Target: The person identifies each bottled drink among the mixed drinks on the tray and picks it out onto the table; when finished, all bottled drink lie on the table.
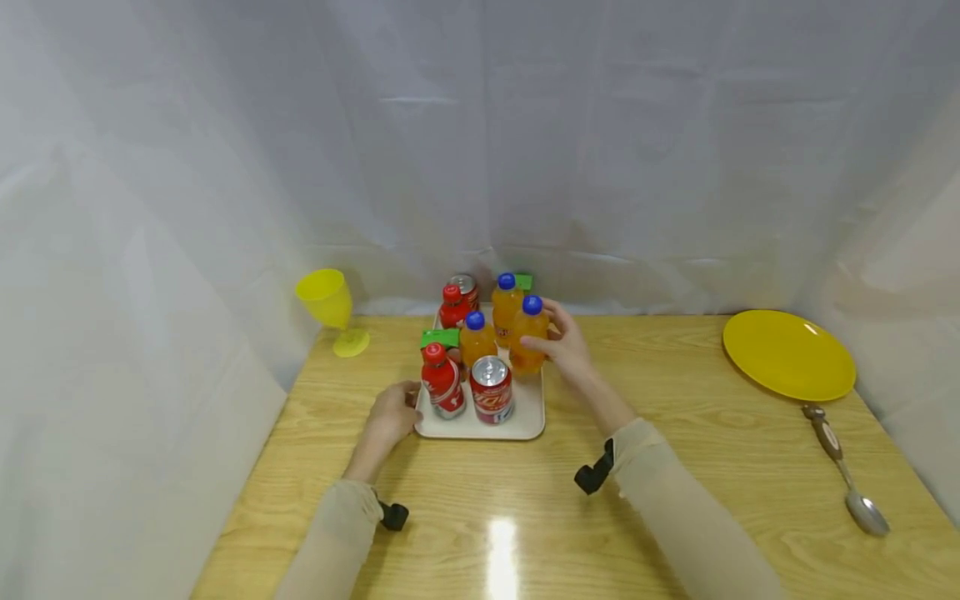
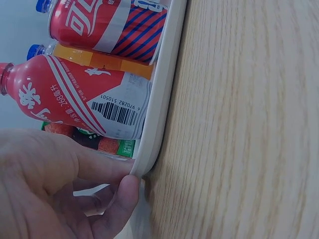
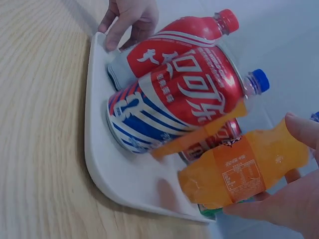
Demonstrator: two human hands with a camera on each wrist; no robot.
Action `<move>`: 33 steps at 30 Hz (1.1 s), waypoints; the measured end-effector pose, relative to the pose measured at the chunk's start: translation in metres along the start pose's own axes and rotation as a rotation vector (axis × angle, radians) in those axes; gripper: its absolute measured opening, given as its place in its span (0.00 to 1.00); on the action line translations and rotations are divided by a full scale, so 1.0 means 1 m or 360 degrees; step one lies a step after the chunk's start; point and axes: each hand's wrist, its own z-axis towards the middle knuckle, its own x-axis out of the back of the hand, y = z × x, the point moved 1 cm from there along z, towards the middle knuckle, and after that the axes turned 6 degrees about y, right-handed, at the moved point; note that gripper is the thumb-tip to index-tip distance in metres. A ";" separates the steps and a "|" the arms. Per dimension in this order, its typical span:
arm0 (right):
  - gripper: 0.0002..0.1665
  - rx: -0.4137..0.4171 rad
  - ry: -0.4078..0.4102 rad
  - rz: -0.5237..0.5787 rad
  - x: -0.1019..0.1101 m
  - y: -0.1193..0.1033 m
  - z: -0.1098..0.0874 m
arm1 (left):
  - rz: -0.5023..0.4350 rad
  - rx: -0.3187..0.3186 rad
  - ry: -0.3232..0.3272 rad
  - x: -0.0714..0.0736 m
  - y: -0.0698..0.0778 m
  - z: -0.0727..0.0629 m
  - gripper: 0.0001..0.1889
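At the right edge of a white tray point(image 1: 531, 421) on the wooden table point(image 1: 457, 508), the right hand point(image 1: 570, 350) has hold of an orange drink bottle point(image 1: 529, 323) with a blue cap. Its grip is opened about as wide as the bottle is thick, thumb against one side and fingers against the other. The bottle stands nearly upright, its cap clear of the hand; whether its base touches the tray cannot be told.

Over at the tray's near left corner, the left hand point(image 1: 392, 414) grips the rim in a narrow pinch, thumb and forefinger close together across its thin wall. The other fingers are curled in toward the palm.

Just beside this pinch stands a red bottle point(image 1: 442, 385), with a red can point(image 1: 492, 398) to its right. A second orange bottle point(image 1: 477, 342) is behind the can, and a third orange bottle point(image 1: 506, 310) is farther back, near the one being held. A rear red bottle point(image 1: 452, 313) and a rear can point(image 1: 467, 287) occupy the far left part of the tray.
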 end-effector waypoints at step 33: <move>0.46 -0.0060 0.0214 -0.0130 0.088 0.010 0.041 | -0.0020 -0.0027 -0.0002 -0.004 -0.001 -0.004 0.32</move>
